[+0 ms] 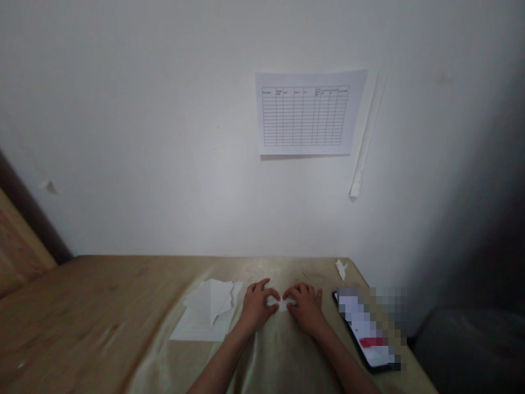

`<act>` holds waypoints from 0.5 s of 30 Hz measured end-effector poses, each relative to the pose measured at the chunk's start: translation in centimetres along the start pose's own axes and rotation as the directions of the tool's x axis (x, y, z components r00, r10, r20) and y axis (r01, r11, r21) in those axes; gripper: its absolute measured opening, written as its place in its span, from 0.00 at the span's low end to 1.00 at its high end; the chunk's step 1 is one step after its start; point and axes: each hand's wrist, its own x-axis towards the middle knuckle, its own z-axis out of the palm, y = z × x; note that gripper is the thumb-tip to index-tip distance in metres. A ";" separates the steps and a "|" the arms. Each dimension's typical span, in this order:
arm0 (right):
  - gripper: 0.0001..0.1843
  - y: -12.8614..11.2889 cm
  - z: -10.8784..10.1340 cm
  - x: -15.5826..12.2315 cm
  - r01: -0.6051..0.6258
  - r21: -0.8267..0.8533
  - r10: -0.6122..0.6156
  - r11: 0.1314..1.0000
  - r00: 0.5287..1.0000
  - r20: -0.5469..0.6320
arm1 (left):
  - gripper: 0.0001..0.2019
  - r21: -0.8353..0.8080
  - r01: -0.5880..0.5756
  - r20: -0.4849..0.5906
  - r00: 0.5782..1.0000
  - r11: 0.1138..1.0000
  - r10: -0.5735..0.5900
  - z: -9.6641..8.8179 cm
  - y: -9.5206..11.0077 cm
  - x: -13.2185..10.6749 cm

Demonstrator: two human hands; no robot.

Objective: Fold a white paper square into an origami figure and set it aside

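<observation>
Head view, white paper (pixel 283 307), between 2 hands (pixel 255 306) (pixel 304 308)

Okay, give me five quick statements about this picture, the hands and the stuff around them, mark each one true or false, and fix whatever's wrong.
1. A small white piece is between the left hand and the right hand. True.
2. The stack of white papers lies to the right of the right hand. False: the stack of white papers lies to the left of the left hand.
3. The printed grid sheet is up on the wall. True.
4. The phone lies between the two hands. False: the phone lies to the right of the right hand.
5. A white scrap lies beyond the phone, nearer the wall. True.
</observation>
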 end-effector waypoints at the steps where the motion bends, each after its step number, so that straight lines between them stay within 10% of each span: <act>1: 0.16 0.0 -0.1 0.0 -0.004 0.005 0.004 1.000 1.000 0.007 | 0.13 -0.002 -0.003 0.006 1.000 1.000 0.003 0.0 -0.1 0.0; 15: 0.24 0.7 -0.1 -0.4 0.064 -0.043 -0.063 0.997 0.998 0.026 | 0.22 -0.033 -0.122 -0.014 0.992 0.992 0.122 0.2 -1.1 -0.7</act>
